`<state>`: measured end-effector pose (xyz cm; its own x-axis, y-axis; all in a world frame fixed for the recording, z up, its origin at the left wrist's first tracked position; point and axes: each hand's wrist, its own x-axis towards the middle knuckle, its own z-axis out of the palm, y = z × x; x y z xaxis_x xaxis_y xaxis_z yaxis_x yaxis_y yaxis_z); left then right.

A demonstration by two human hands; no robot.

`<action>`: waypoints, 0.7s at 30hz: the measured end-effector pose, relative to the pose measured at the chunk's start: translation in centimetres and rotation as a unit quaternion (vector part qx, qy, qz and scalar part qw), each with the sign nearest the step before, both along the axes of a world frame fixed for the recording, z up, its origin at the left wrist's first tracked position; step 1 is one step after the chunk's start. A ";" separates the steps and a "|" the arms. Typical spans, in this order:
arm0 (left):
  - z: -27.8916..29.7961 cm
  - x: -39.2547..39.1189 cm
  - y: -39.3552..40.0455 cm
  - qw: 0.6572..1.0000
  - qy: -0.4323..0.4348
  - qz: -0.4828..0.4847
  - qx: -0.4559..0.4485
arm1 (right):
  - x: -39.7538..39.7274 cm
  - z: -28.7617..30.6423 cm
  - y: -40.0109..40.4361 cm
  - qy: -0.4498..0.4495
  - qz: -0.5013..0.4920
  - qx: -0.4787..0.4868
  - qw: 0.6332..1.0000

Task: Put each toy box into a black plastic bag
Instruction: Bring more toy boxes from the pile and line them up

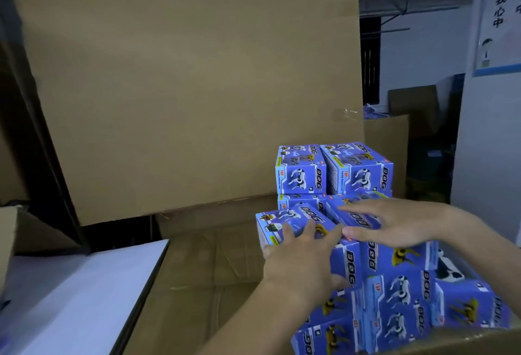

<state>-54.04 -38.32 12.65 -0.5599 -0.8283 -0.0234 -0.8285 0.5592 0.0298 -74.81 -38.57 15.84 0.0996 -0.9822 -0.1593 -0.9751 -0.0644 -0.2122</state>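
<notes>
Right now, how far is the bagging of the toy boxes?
Nothing looks done: no black bag is in view, and no box shows inside one. In hand: the left hand holds a blue toy box on the pile, and the right hand lies flat on the next box. Left: the whole pile, also the two stacked boxes behind.

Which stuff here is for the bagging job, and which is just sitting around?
For the job:
- blue toy boxes in a pile
- the toy box the left hand grips
- right hand lying flat on the next box
- no black bag in view

Just lying about:
- big cardboard carton
- white board
- wall poster
</notes>
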 end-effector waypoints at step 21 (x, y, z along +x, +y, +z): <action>-0.4 8.3 -2.0 0.847 0.529 0.031 -0.048 | 2.8 4.6 -0.4 -0.531 -0.121 -0.130 0.828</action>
<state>-45.75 -40.34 12.21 -0.1813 -0.8262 0.5334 -0.3944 0.5580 0.7302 -72.03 -38.93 20.39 -0.1580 -0.9810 0.1122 -0.2381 -0.0725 -0.9685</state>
